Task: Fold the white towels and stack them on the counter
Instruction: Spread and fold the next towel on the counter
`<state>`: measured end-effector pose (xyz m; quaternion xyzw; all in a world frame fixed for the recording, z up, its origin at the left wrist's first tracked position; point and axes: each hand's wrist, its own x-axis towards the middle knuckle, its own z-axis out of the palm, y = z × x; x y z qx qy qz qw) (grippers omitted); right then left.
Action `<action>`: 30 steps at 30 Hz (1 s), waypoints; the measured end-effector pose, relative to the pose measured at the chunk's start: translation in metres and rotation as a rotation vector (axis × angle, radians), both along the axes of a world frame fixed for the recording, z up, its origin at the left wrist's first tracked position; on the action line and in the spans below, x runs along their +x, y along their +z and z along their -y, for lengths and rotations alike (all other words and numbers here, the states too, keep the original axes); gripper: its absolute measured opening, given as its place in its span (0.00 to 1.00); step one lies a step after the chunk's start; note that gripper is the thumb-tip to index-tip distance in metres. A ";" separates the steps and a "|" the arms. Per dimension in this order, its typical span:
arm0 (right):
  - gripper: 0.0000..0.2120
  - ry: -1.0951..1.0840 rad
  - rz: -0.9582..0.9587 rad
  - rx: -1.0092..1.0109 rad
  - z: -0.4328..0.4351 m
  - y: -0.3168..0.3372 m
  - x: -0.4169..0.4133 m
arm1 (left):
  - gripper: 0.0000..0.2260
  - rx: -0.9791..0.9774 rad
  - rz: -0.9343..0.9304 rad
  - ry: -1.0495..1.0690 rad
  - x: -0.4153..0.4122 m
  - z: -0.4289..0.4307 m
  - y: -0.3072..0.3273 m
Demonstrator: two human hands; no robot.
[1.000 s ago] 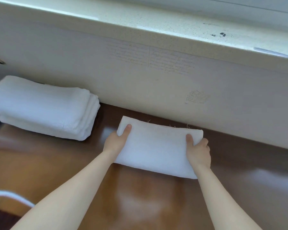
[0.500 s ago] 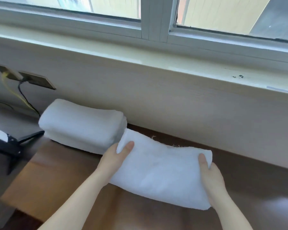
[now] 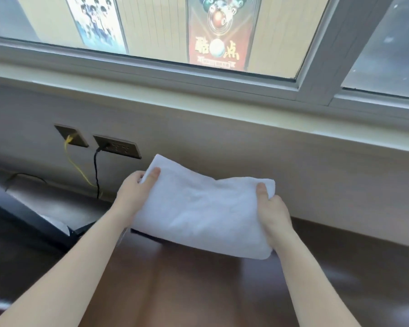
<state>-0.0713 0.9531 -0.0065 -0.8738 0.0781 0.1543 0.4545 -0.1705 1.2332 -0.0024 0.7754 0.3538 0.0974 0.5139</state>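
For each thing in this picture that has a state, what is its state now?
white towel: folded, held at both ends, above the counter.
left hand: grips the towel's left end, thumb on top.
right hand: grips the towel's right end, thumb on top.
yellow cable: plugged into the left wall socket.
black cable: plugged into the right wall socket.

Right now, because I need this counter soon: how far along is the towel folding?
Done: the white towel is already folded into a thick rectangle. In hand: the left hand and right hand grip its ends, thumbs on top, apparently just above the brown counter. Left: setting it down on a stack; no stack or other towels show here, so how many remain is unclear.
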 end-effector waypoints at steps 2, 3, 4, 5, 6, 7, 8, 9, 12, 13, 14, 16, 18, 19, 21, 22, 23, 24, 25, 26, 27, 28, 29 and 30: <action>0.34 0.003 0.008 -0.002 -0.021 0.004 0.010 | 0.23 0.022 -0.003 -0.001 0.010 -0.022 -0.003; 0.35 0.003 0.008 -0.002 -0.029 0.004 0.015 | 0.24 0.024 -0.001 0.001 0.016 -0.031 -0.005; 0.35 0.002 0.003 -0.002 -0.036 0.004 0.019 | 0.26 0.023 0.002 0.007 0.021 -0.038 -0.007; 0.34 -0.001 0.001 -0.003 -0.042 0.002 0.024 | 0.26 0.022 0.008 0.012 0.027 -0.044 -0.010; 0.34 -0.006 -0.001 -0.009 -0.046 0.000 0.027 | 0.26 0.017 0.008 0.013 0.032 -0.048 -0.014; 0.34 -0.012 -0.011 -0.021 -0.049 -0.002 0.029 | 0.25 0.011 -0.006 0.011 0.036 -0.050 -0.019; 0.34 -0.016 -0.019 -0.035 -0.051 -0.006 0.031 | 0.23 0.009 -0.028 0.008 0.040 -0.050 -0.024; 0.34 -0.018 -0.026 -0.043 -0.052 -0.009 0.032 | 0.21 0.014 -0.052 0.009 0.042 -0.048 -0.030; 0.33 -0.044 -0.049 -0.050 -0.053 -0.021 0.033 | 0.24 0.017 -0.110 0.022 0.046 -0.049 -0.048; 0.33 -0.049 -0.051 -0.055 -0.053 -0.026 0.033 | 0.26 0.012 -0.131 0.026 0.046 -0.051 -0.055; 0.32 -0.053 -0.050 -0.057 -0.054 -0.030 0.033 | 0.30 0.013 -0.147 0.033 0.045 -0.053 -0.061; 0.31 -0.056 -0.054 -0.054 -0.057 -0.035 0.035 | 0.33 0.017 -0.163 0.035 0.046 -0.057 -0.068; 0.31 -0.051 -0.061 -0.069 -0.060 -0.037 0.040 | 0.33 0.020 -0.172 0.035 0.049 -0.059 -0.071; 0.31 -0.045 -0.069 -0.071 -0.062 -0.038 0.043 | 0.33 0.022 -0.177 0.034 0.050 -0.060 -0.073; 0.31 -0.031 -0.084 -0.073 -0.063 -0.040 0.048 | 0.32 0.024 -0.190 0.043 0.053 -0.062 -0.077; 0.31 -0.032 -0.092 -0.077 -0.063 -0.041 0.051 | 0.30 0.029 -0.199 0.042 0.055 -0.062 -0.078; 0.32 -0.036 -0.102 -0.077 -0.063 -0.042 0.053 | 0.28 0.034 -0.205 0.034 0.058 -0.063 -0.078; 0.31 -0.042 -0.118 -0.067 -0.063 -0.042 0.056 | 0.26 0.035 -0.206 0.028 0.059 -0.064 -0.077; 0.31 -0.048 -0.131 -0.049 -0.064 -0.041 0.059 | 0.25 0.027 -0.194 0.022 0.061 -0.067 -0.075; 0.31 -0.052 -0.134 -0.031 -0.065 -0.038 0.062 | 0.24 0.015 -0.173 0.016 0.063 -0.070 -0.070; 0.30 -0.054 -0.129 -0.013 -0.066 -0.036 0.065 | 0.24 0.007 -0.149 0.016 0.065 -0.074 -0.066; 0.30 -0.056 -0.119 0.001 -0.068 -0.035 0.068 | 0.24 0.002 -0.133 0.020 0.067 -0.079 -0.063; 0.31 -0.061 -0.118 0.015 -0.070 -0.037 0.070 | 0.23 -0.001 -0.122 0.026 0.069 -0.084 -0.062; 0.31 -0.061 -0.120 0.019 -0.072 -0.040 0.070 | 0.23 0.007 -0.128 0.024 0.069 -0.087 -0.064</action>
